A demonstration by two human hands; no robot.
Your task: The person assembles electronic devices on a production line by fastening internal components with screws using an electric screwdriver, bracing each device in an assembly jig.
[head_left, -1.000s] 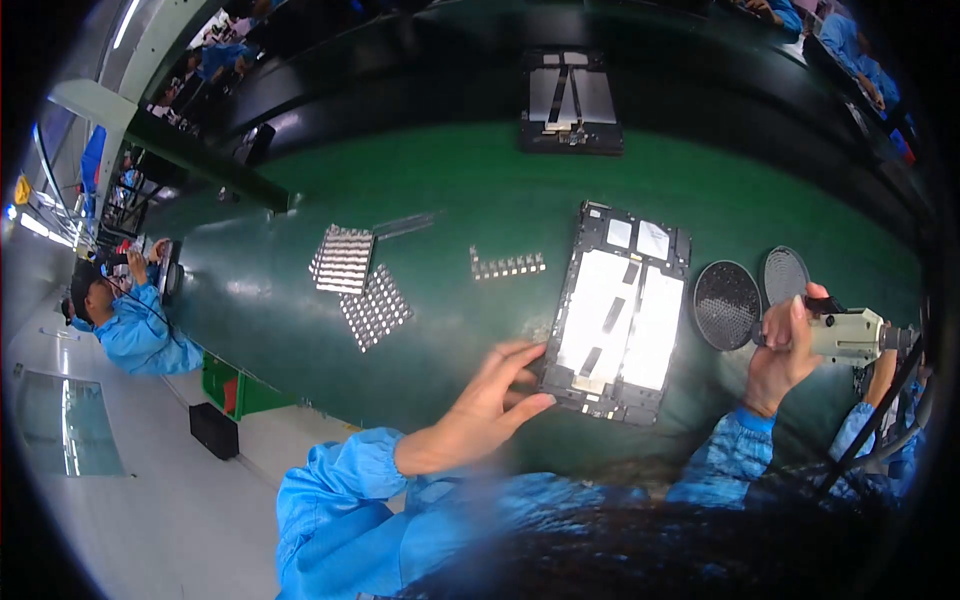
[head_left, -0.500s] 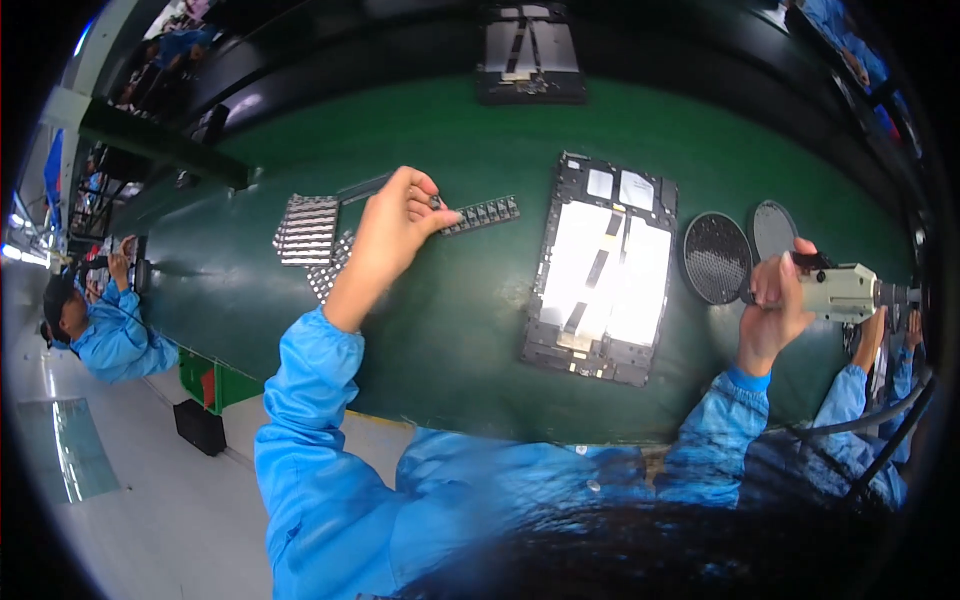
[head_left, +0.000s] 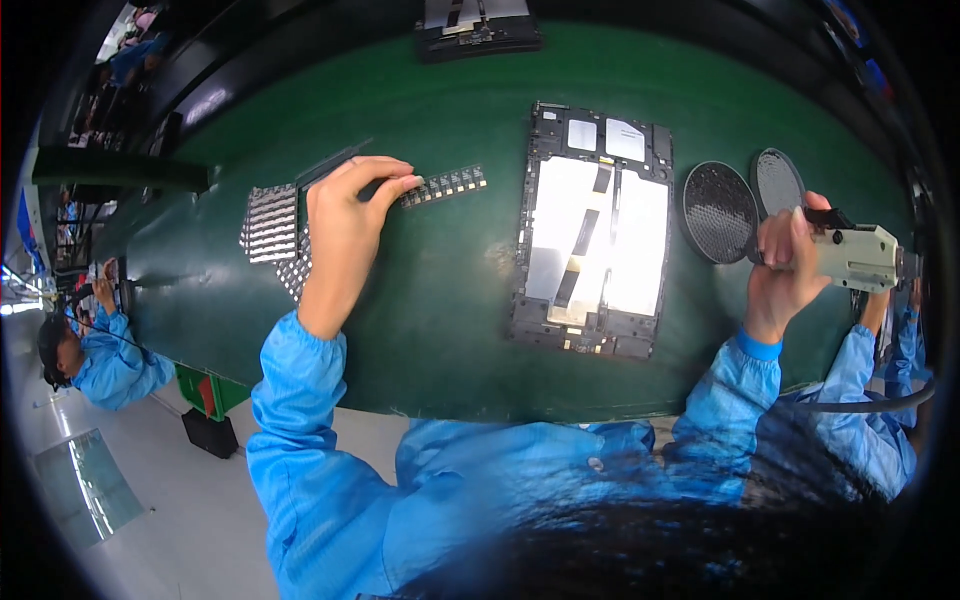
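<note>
My left hand (head_left: 345, 215) is over the left part of the green bench, thumb and fingertips pinched at the near-left end of a dark strip of small parts (head_left: 447, 186). Whether a loose piece is between the fingertips is hidden. At the right, my right hand (head_left: 785, 262) is closed around a cream-coloured power screwdriver (head_left: 858, 258) with a black lever, held roughly level. Between the hands lies an opened tablet-like device (head_left: 640, 235), with a black frame, silvery panels and dark ribbon cables. Neither hand touches it.
Left of my left hand lie a stack of striped part sheets (head_left: 271, 222) and a dotted sheet (head_left: 294, 274). Two round dark dishes (head_left: 720, 212) stand near the screwdriver. Another opened device (head_left: 480, 35) is at the far edge. Co-workers in blue sit at left (head_left: 115, 350) and right.
The whole view has shifted, so the bench things appear higher and further left. My left fingers have closed further at the strip's end. My right hand keeps its grip on the screwdriver.
</note>
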